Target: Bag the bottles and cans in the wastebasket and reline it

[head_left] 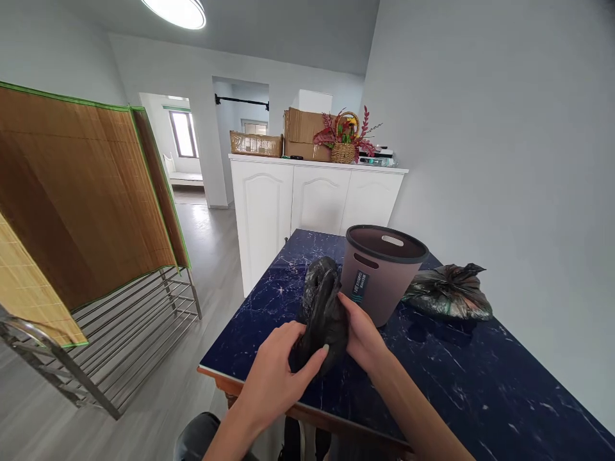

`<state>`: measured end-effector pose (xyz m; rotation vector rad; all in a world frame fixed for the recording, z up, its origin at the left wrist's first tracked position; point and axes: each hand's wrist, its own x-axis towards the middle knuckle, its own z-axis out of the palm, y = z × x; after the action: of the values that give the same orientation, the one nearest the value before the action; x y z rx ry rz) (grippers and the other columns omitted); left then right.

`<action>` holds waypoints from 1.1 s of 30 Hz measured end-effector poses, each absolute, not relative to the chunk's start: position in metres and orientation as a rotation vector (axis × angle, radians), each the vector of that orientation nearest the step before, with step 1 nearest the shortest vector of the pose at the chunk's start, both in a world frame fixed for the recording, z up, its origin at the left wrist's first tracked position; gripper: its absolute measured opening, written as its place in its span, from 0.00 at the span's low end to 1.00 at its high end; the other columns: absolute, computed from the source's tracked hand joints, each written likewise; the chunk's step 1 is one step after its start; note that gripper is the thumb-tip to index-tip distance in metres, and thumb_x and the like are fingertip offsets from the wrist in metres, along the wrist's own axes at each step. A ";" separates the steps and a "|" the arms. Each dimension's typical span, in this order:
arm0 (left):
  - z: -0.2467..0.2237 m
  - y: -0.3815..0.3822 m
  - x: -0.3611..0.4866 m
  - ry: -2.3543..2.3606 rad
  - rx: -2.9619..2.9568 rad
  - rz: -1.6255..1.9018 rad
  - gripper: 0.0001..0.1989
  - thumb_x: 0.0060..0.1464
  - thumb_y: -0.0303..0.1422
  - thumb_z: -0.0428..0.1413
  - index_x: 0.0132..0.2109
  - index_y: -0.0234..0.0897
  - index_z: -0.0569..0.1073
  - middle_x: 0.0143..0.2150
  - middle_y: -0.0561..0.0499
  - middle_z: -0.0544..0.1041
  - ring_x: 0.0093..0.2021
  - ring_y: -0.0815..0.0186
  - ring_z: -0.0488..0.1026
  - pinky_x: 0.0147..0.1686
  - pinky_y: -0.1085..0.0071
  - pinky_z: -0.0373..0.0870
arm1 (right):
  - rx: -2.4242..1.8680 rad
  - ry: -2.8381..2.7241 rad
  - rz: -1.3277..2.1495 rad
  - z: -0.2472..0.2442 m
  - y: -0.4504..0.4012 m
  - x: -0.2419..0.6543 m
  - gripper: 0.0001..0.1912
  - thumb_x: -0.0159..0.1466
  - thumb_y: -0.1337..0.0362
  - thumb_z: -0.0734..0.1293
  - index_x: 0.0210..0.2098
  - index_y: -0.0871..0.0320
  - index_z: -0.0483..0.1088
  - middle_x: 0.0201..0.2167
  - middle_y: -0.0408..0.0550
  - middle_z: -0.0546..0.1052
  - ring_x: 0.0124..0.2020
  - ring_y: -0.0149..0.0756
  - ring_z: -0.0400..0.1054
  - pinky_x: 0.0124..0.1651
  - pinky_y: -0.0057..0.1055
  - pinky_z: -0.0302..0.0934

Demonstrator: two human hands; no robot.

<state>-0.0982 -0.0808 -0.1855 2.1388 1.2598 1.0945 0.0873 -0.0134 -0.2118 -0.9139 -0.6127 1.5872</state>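
Left hand [278,374] and right hand [364,336], fingers [313,365] clamped on a black plastic bag [323,304]. A wastebasket [387,285] stands just beside it.

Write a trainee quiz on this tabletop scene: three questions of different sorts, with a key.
1. What are the left hand and the right hand holding?

2. True or false: the bin lies on its side on the table.

3. Fill in the blank: as the picture shows it, the bulging bag lies to the ____ of the bin.

Key:
1. A black plastic bag.
2. False; the bin stands upright.
3. right
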 end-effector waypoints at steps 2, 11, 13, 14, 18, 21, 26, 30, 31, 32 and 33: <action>-0.182 -0.078 -0.094 1.294 2.103 1.107 0.18 0.69 0.46 0.54 0.34 0.39 0.69 0.31 0.54 0.70 0.32 0.65 0.67 0.33 0.70 0.61 | -0.870 -0.633 1.605 -0.208 -0.013 0.089 0.16 0.71 0.53 0.68 0.51 0.54 0.80 0.49 0.50 0.85 0.53 0.46 0.79 0.53 0.39 0.74; -0.161 -0.082 -0.093 1.323 1.889 1.207 0.16 0.66 0.47 0.58 0.37 0.40 0.71 0.30 0.57 0.68 0.30 0.68 0.65 0.31 0.73 0.62 | -1.158 -1.170 0.785 -0.211 -0.060 0.101 0.26 0.73 0.48 0.66 0.65 0.51 0.64 0.64 0.56 0.72 0.63 0.49 0.69 0.64 0.51 0.66; -0.161 -0.083 -0.091 1.298 1.953 1.197 0.13 0.66 0.44 0.58 0.38 0.40 0.71 0.30 0.58 0.68 0.30 0.68 0.64 0.31 0.73 0.61 | -1.133 -1.239 0.488 -0.204 -0.079 0.106 0.22 0.74 0.52 0.65 0.63 0.51 0.63 0.61 0.57 0.71 0.60 0.48 0.70 0.62 0.52 0.68; -0.161 -0.084 -0.090 1.274 1.983 1.183 0.12 0.66 0.43 0.58 0.38 0.40 0.71 0.30 0.58 0.69 0.29 0.68 0.64 0.31 0.73 0.61 | -1.106 -1.282 0.330 -0.199 -0.088 0.109 0.20 0.74 0.55 0.65 0.63 0.51 0.63 0.60 0.57 0.71 0.60 0.49 0.70 0.61 0.53 0.68; -0.155 -0.091 -0.086 1.128 2.029 1.050 0.09 0.66 0.41 0.59 0.42 0.41 0.70 0.34 0.56 0.74 0.33 0.66 0.70 0.34 0.72 0.63 | -0.986 -1.588 -0.143 -0.171 -0.113 0.123 0.27 0.71 0.67 0.68 0.66 0.51 0.60 0.62 0.58 0.68 0.66 0.51 0.64 0.64 0.53 0.64; -0.149 -0.097 -0.087 1.085 1.990 0.995 0.12 0.63 0.41 0.62 0.45 0.42 0.69 0.33 0.57 0.73 0.33 0.67 0.68 0.34 0.73 0.62 | -0.965 -1.865 -0.277 -0.156 -0.119 0.134 0.24 0.71 0.70 0.69 0.64 0.50 0.64 0.56 0.54 0.74 0.62 0.50 0.66 0.64 0.52 0.62; -0.146 -0.101 -0.098 0.977 1.719 0.930 0.22 0.57 0.43 0.68 0.49 0.44 0.65 0.33 0.59 0.72 0.31 0.69 0.64 0.32 0.74 0.61 | -1.013 -1.963 -0.217 -0.155 -0.120 0.147 0.06 0.73 0.69 0.69 0.44 0.52 0.69 0.39 0.46 0.77 0.47 0.45 0.70 0.53 0.47 0.62; -0.151 -0.100 -0.109 0.913 1.516 0.971 0.23 0.60 0.50 0.65 0.49 0.43 0.65 0.33 0.58 0.72 0.29 0.71 0.65 0.31 0.76 0.62 | -0.982 -1.973 -0.186 -0.161 -0.130 0.153 0.09 0.73 0.73 0.66 0.42 0.52 0.67 0.39 0.45 0.79 0.48 0.43 0.72 0.57 0.47 0.60; -0.151 -0.100 -0.111 0.915 1.461 1.005 0.22 0.61 0.51 0.64 0.49 0.43 0.66 0.32 0.58 0.72 0.29 0.71 0.65 0.31 0.77 0.63 | -0.962 -1.986 -0.193 -0.161 -0.134 0.154 0.09 0.72 0.73 0.66 0.42 0.52 0.67 0.41 0.45 0.81 0.50 0.43 0.74 0.60 0.48 0.59; -0.152 -0.099 -0.112 0.920 1.404 1.045 0.22 0.62 0.52 0.63 0.49 0.43 0.66 0.32 0.58 0.72 0.29 0.72 0.66 0.30 0.77 0.64 | -0.945 -2.008 -0.208 -0.161 -0.138 0.156 0.09 0.72 0.73 0.66 0.42 0.51 0.67 0.42 0.44 0.82 0.52 0.43 0.74 0.63 0.48 0.58; -0.151 -0.099 -0.112 0.932 1.346 1.089 0.23 0.61 0.53 0.64 0.49 0.43 0.66 0.32 0.58 0.73 0.28 0.72 0.67 0.30 0.77 0.64 | -0.928 -2.044 -0.233 -0.161 -0.142 0.156 0.09 0.72 0.73 0.66 0.42 0.51 0.67 0.43 0.43 0.83 0.54 0.43 0.75 0.64 0.49 0.56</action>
<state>-0.1122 -0.0985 -0.1513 1.3458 0.9315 1.0893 0.1564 -0.1419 -0.1607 -0.9281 -2.0442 -0.2331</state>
